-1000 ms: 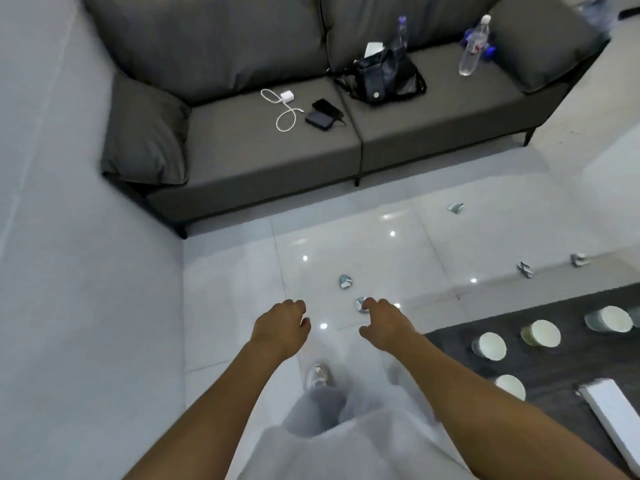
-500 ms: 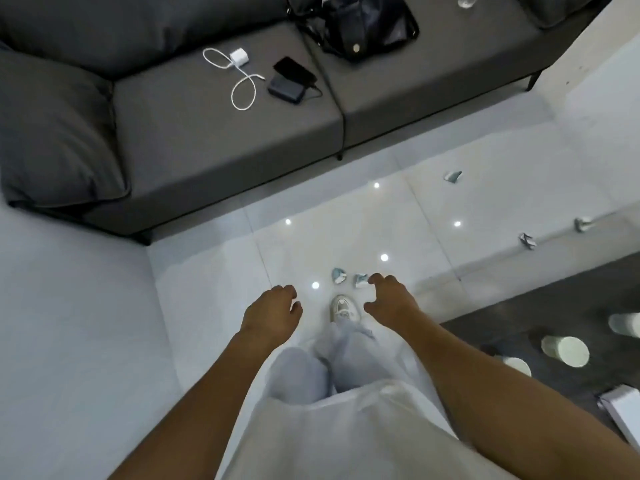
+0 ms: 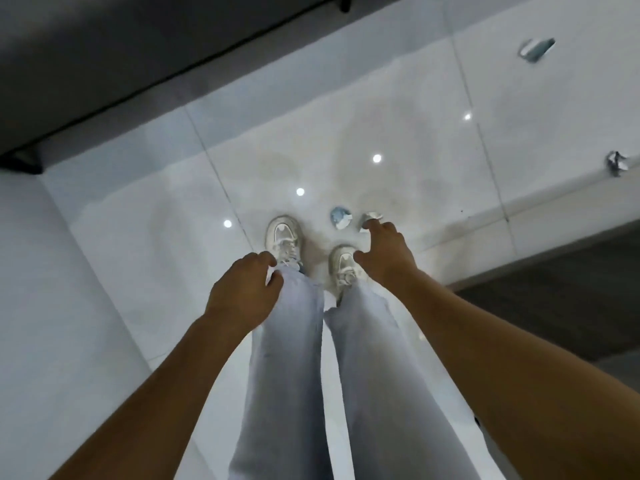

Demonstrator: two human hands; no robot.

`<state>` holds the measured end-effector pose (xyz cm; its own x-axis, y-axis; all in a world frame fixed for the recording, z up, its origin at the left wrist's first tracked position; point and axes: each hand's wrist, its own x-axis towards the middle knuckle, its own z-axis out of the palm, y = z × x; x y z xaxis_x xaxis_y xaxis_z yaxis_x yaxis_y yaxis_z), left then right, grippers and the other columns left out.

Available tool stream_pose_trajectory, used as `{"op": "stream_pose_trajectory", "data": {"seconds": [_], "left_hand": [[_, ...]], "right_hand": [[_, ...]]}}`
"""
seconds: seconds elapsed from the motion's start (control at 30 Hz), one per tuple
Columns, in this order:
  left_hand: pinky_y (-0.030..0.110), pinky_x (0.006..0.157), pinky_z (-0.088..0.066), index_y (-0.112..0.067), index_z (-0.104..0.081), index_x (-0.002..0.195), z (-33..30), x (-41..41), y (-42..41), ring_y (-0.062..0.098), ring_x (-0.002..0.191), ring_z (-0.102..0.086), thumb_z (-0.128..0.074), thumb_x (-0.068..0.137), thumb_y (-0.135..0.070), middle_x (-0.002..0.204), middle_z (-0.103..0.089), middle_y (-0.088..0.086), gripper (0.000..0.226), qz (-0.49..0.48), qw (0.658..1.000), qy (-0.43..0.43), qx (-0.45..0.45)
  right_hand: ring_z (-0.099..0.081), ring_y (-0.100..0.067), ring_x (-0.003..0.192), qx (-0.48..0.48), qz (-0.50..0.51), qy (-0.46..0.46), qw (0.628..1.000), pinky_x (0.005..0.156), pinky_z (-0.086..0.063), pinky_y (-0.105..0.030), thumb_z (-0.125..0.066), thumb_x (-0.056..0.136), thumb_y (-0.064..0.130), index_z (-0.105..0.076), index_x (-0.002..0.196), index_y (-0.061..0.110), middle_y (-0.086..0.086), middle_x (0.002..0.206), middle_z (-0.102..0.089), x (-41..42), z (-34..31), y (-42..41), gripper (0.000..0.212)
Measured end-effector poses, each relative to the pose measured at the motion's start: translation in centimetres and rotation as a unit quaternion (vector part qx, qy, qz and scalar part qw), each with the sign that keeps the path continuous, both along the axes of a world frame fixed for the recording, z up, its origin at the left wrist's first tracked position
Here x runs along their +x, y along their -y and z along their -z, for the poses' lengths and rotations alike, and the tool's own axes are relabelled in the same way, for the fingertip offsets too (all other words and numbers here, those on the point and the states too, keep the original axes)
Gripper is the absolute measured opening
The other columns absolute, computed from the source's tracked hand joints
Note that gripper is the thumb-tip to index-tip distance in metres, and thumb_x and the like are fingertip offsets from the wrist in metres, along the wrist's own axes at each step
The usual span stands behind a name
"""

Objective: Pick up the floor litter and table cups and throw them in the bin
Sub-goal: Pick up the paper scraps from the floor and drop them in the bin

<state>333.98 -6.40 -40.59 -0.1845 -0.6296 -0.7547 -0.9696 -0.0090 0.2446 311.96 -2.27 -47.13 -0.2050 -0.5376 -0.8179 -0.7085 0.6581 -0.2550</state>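
Two crumpled litter scraps lie on the white floor tiles just ahead of my shoes: a blue-white scrap (image 3: pixel 340 217) and a white scrap (image 3: pixel 370 218) to its right. My right hand (image 3: pixel 384 253) reaches down over the white scrap, fingers loosely spread, a fingertip at its edge; whether it touches is unclear. My left hand (image 3: pixel 244 292) hangs above my left knee with loosely curled fingers and holds nothing. Two more scraps lie farther right: a blue-grey scrap (image 3: pixel 536 49) and a silver-white scrap (image 3: pixel 616 163). No cups or bin are in view.
The dark sofa base (image 3: pixel 145 53) runs along the top left. A dark rug (image 3: pixel 568 299) covers the floor at the right. My legs in pale jeans and white shoes (image 3: pixel 284 237) stand in the middle. A grey wall is on the left.
My view has tipped down and closer to the floor; the sofa seat, cups and table have left the frame. My right hand has dropped toward the white scrap.
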Motion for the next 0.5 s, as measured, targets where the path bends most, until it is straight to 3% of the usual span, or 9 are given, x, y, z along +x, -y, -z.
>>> {"op": "stream_pose_trajectory", "data": {"seconds": [0.17,0.3,0.43,0.5], "left_hand": [[0.03,0.081,-0.041,-0.021,-0.057,0.12,13.8,0.3,3.4,0.02,0.109,-0.056,-0.046,0.095,-0.034,0.12,-0.06,0.0,0.03,0.022,1.0,-0.011,-0.011],[0.03,0.08,-0.044,-0.02,-0.059,0.114,23.5,0.1,5.0,0.018,0.103,-0.058,-0.047,0.095,-0.032,0.114,-0.062,-0.001,0.026,0.033,0.998,-0.04,-0.021],[0.036,0.083,-0.048,-0.02,-0.059,0.112,30.8,-0.1,5.2,0.016,0.102,-0.057,-0.047,0.095,-0.03,0.11,-0.061,-0.004,0.023,0.044,0.996,-0.073,-0.008],[0.036,0.085,-0.048,-0.021,-0.058,0.114,33.3,-0.2,5.1,0.014,0.104,-0.056,-0.046,0.095,-0.03,0.113,-0.06,-0.006,0.024,0.054,0.995,-0.083,0.006]], "right_hand": [[-0.042,-0.033,0.124,0.023,-0.004,-0.004,1.0,0.092,-0.044,-0.039,-0.062,0.086,0.021,-0.037,0.14,0.019,-0.013,0.139,-0.041,1.8,14.7,0.4,0.06],[-0.031,-0.035,0.133,0.015,-0.004,-0.014,1.0,0.096,-0.043,-0.043,-0.064,0.086,0.02,-0.034,0.141,0.017,-0.013,0.144,-0.035,3.1,25.6,0.7,0.063],[-0.027,-0.04,0.132,-0.005,0.009,-0.037,0.999,0.107,-0.037,-0.051,-0.069,0.081,0.019,-0.031,0.142,0.019,-0.013,0.145,-0.027,4.2,33.7,0.8,0.072],[-0.027,-0.04,0.128,-0.01,0.014,-0.058,0.998,0.103,-0.041,-0.049,-0.069,0.078,0.013,-0.032,0.14,0.02,-0.012,0.143,-0.024,4.6,36.3,0.8,0.073]]}}
